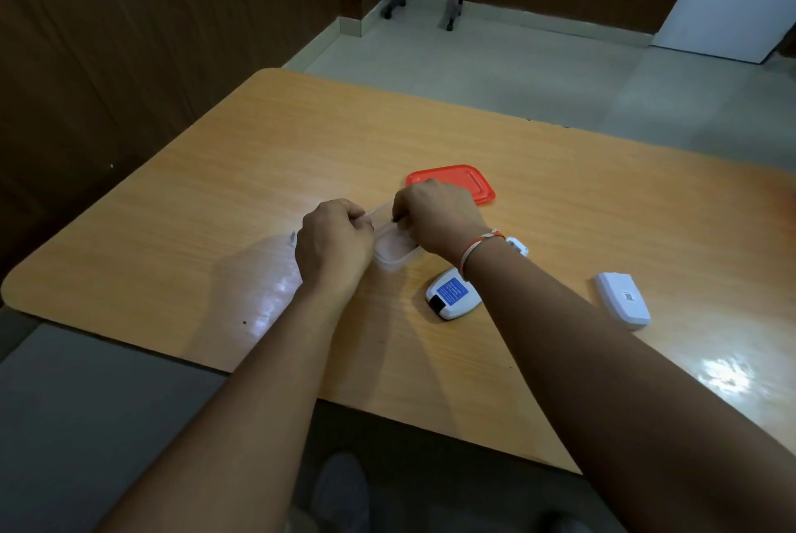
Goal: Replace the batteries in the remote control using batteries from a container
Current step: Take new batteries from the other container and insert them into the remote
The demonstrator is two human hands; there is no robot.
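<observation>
While both hands work at the container, its red lid lies beside.
Left grip clamps the rim; right grip pinches something small and dark.

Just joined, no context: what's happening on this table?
A person is working at a clear container on the wooden table. The left hand steadies its rim while the right hand reaches in, fingertips on something small and dark. The red lid lies off behind it. The white remote lies back-up, partly under the right forearm, and a separate white piece sits further right.
</observation>
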